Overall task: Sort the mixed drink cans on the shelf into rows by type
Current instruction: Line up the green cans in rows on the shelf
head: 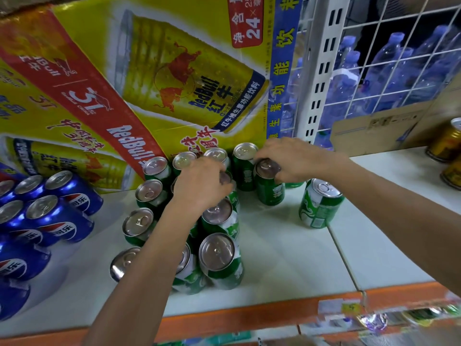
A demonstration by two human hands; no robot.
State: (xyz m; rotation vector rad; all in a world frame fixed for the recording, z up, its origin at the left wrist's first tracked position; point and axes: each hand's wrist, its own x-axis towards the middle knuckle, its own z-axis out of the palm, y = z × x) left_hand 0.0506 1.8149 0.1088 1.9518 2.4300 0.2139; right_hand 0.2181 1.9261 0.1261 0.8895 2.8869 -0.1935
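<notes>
— Green cans [217,258] before the Red Bull carton [149,71]: how do they stand?
— Upright in a tight block on the white shelf [287,258], just in front of the carton's lower right part, silver tops up (the wide lens splays the nearest ones).
— The left hand [199,188]?
— Over the block, fingers curled down round the top of a middle can [225,178] close to the carton's foot.
— And the right hand [291,161]?
— Fingers and thumb curled round the rim of the right-hand can [270,193], just off the block's right side, in front of the carton's right corner. Whether its base touches the shelf, I cannot tell.
— Anything standing loose?
— A lone can [320,206], also green, farther right of the carton and apart from the gripped one. Blue Pepsi cans [57,213] cluster before the carton's left end, gold cans [446,146] stand well to its right, and water bottles [399,63] show behind a wire grid [374,28] beside its right edge.
</notes>
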